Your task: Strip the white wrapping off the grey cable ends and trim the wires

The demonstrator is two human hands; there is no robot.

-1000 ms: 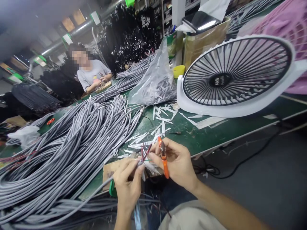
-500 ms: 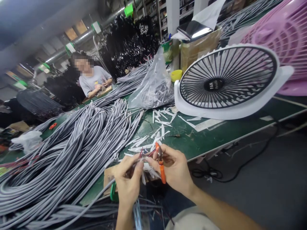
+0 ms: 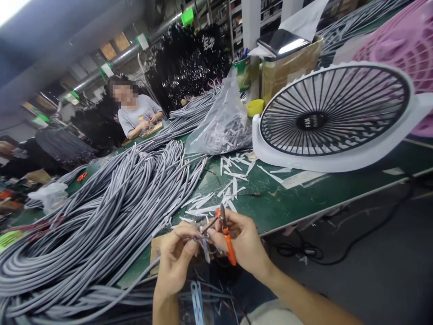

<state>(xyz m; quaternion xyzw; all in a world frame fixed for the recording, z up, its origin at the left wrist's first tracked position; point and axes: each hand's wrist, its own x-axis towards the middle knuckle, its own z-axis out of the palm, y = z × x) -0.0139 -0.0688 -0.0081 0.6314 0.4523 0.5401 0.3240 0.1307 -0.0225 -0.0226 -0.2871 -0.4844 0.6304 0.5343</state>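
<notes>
My left hand (image 3: 176, 259) is closed around the end of a grey cable (image 3: 153, 267), its thumb and fingertips pinched on thin wires. In my right hand (image 3: 245, 241) are orange-handled cutting pliers (image 3: 229, 246), tucked among the fingers with the metal jaws pointing up. The right thumb and fingertips also pinch near a dark wire (image 3: 210, 225) that runs between both hands. The exact wire ends are small and partly hidden by the fingers. White paper-like strips (image 3: 203, 208) lie on the green table just beyond my hands.
A big pile of grey cables (image 3: 111, 216) covers the left of the table (image 3: 287, 203). A clear bag of scraps (image 3: 223, 133) and a white fan (image 3: 304, 164) stand beyond. A light-blue clip-like strip (image 3: 196, 302) hangs below my hands. Another person (image 3: 140, 113) sits across.
The view has shifted slightly, so the background sits farther right. My left hand has moved a little left, away from the right, and a dark wire now shows between them. The pliers remain held.
</notes>
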